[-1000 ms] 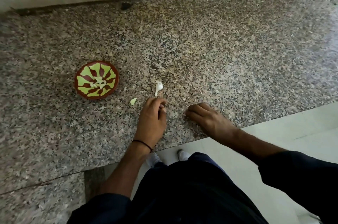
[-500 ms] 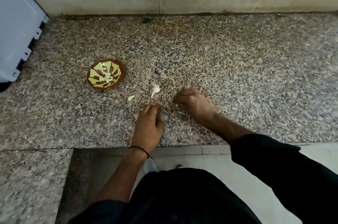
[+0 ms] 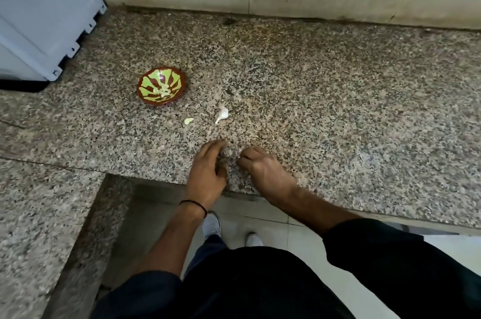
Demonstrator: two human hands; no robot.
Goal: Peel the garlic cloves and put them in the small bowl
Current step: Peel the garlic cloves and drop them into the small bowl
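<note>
Garlic lies on the speckled granite bench (image 3: 338,100) in two pieces: a white unpeeled clove (image 3: 222,114) with a thin tail, and just to its left a smaller pale yellow-green peeled clove (image 3: 189,121). Both sit beyond the hands, apart from them, with bare stone between. The small bowl (image 3: 162,88), red-brown with a green leaf pattern, stands farther back and to the left, well apart from both hands; a few pale bits lie inside it, too small to tell what they are.

Near the front edge of the bench, the left hand (image 3: 207,170) rests with its fingers (image 3: 216,145) curled loosely and pointing toward the white clove without touching it. The right hand (image 3: 265,170) sits just beside it, knuckles up, fingers bent in toward the left hand. Whether either hand pinches anything cannot be told, since the fingertips are hidden against the stone. A dark cord circles the left wrist. A pale blue-grey crate (image 3: 44,17) stands at the far left.
</note>
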